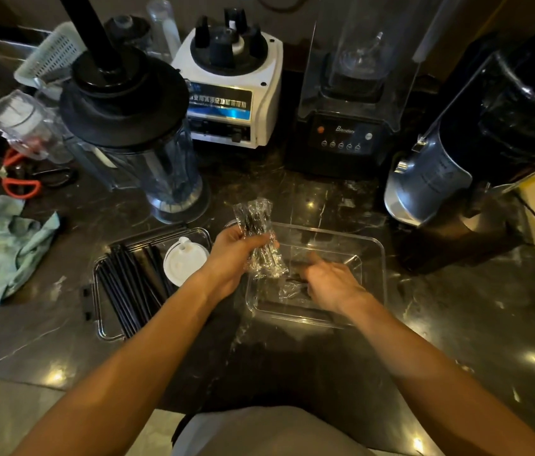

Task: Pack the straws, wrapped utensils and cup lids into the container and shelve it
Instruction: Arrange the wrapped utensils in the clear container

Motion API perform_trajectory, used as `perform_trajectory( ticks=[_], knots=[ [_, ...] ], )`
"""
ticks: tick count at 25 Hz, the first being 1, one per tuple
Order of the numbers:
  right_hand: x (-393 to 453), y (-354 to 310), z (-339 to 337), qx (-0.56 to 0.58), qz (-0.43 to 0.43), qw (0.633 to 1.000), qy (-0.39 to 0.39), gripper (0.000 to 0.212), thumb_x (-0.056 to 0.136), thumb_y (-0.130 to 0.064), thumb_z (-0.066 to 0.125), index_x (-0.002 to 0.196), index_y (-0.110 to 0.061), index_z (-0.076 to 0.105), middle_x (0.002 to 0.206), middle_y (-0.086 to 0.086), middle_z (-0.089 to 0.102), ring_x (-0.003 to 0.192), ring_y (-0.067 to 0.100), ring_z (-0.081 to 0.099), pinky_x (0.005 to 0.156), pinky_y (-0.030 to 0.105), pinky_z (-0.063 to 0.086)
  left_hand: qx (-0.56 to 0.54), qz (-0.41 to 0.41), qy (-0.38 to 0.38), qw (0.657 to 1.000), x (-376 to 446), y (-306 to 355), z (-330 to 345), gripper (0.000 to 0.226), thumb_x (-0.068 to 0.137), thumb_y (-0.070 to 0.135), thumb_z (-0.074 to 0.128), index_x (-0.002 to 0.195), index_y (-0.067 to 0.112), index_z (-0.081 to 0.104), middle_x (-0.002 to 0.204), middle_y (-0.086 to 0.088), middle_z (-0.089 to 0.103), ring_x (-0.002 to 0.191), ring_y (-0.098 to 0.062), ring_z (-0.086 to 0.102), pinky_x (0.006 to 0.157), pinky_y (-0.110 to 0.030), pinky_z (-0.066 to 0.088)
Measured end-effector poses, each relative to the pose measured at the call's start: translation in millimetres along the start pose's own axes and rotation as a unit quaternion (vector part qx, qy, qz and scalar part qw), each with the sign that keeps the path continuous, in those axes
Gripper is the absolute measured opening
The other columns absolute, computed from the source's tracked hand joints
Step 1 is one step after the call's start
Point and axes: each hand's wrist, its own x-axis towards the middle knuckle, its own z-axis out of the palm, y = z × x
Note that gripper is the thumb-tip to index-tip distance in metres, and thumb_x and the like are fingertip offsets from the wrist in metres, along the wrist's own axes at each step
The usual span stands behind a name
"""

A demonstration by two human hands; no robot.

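A clear plastic container (371,255) sits on the dark counter in front of me. My left hand (231,258) grips a bundle of clear-wrapped black utensils (257,235) over the container's left rim. Inside the container, my right hand (328,281) rests on another wrapped utensil (290,287) lying on the bottom; whether it grips it is unclear. To the left lies the flat clear lid (101,307) of the container, with several black straws (131,284) and a white cup lid (182,260) on it.
Three blenders stand behind: a clear jug with black lid (134,126), a white base (233,90), a black one with a cover (348,126). A dark machine (476,153) is at right. A green cloth (3,248) and red-handled scissors (13,179) lie left.
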Motion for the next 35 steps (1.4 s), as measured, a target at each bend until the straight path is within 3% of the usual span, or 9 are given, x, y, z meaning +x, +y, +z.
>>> perform_trajectory(
  ticks=[5,8,12,15,22,25,28,31,35],
  knots=[
    [-33,18,-24,-0.015,-0.040,0.996,0.084,0.032,0.096,-0.009,0.059,0.125,-0.022,0.060,0.110,0.002,0.071,0.104,0.024,0.069,0.095,0.042,0.051,0.067,-0.024,-0.048,0.996,6,-11,11,0.020,0.093,0.002,0.069,0.113,0.001,0.070,0.109,-0.022,0.077,0.106,-0.033,0.075,0.092,-0.042,0.059],
    [-51,19,-37,-0.079,-0.085,0.973,0.199,0.036,0.088,-0.012,0.069,0.120,-0.025,0.061,0.118,-0.002,0.066,0.110,0.025,0.063,0.095,0.042,0.043,0.113,-0.042,-0.095,0.988,6,-15,23,0.026,0.094,0.010,0.070,0.118,0.003,0.068,0.111,-0.015,0.078,0.111,-0.024,0.073,0.092,-0.034,0.053],
    [-59,6,-34,-0.090,-0.113,0.961,0.234,0.051,0.071,-0.009,0.085,0.116,-0.021,0.064,0.144,0.010,0.057,0.117,0.031,0.060,0.097,0.048,0.050,0.073,-0.060,-0.140,0.986,5,-16,35,0.028,0.098,0.007,0.064,0.126,0.007,0.066,0.119,-0.013,0.075,0.116,-0.023,0.071,0.091,-0.031,0.058],
    [-60,2,-22,0.005,-0.096,0.954,0.284,0.045,0.073,-0.001,0.084,0.114,-0.012,0.068,0.148,0.015,0.051,0.114,0.032,0.062,0.088,0.050,0.058,0.035,-0.067,-0.190,0.979,3,-18,38,0.036,0.099,0.006,0.062,0.135,0.003,0.061,0.132,-0.019,0.069,0.127,-0.031,0.064,0.108,-0.045,0.051],
    [-58,2,-8,0.172,-0.111,0.919,0.337,0.045,0.087,0.005,0.072,0.129,-0.011,0.071,0.132,0.004,0.070,0.119,0.022,0.066,0.100,0.041,0.056,-0.019,-0.085,-0.200,0.976,-2,-17,33,0.051,0.096,0.018,0.069,0.139,-0.006,0.054,0.133,-0.018,0.067,0.124,-0.030,0.064,0.104,-0.042,0.052],
    [-59,3,-10,0.191,-0.088,0.912,0.352,0.040,0.087,0.007,0.071,0.124,-0.010,0.073,0.132,0.005,0.070,0.121,0.020,0.066,0.102,0.038,0.055,-0.032,-0.083,-0.170,0.982,-4,-19,33,0.045,0.097,0.009,0.066,0.138,-0.005,0.055,0.132,-0.023,0.067,0.115,-0.030,0.069,0.090,-0.039,0.059],
    [-58,6,-11,0.303,-0.031,0.870,0.388,0.032,0.090,0.006,0.069,0.117,-0.009,0.076,0.127,0.005,0.064,0.115,0.002,0.059,0.099,0.023,0.052,-0.029,-0.082,-0.164,0.983,-2,-18,31,0.036,0.099,0.009,0.064,0.133,-0.004,0.059,0.125,-0.019,0.072,0.111,-0.027,0.072,0.094,-0.040,0.059],
    [-57,12,-14,0.437,0.022,0.809,0.391,0.032,0.092,0.004,0.068,0.117,-0.014,0.078,0.109,-0.002,0.059,0.099,0.010,0.061,0.083,0.038,0.059,-0.011,-0.082,-0.174,0.981,-3,-18,30,0.035,0.101,0.014,0.062,0.131,-0.005,0.061,0.126,-0.017,0.073,0.123,-0.030,0.068,0.111,-0.050,0.048],
    [-63,13,-13,0.424,-0.028,0.829,0.363,0.040,0.091,0.010,0.067,0.122,-0.014,0.075,0.120,-0.008,0.067,0.110,0.007,0.065,0.094,0.037,0.058,0.000,-0.082,-0.162,0.983,-9,-16,38,0.018,0.099,0.019,0.065,0.113,0.007,0.068,0.111,-0.003,0.079,0.120,-0.022,0.064,0.115,-0.045,0.039]
  ],
)
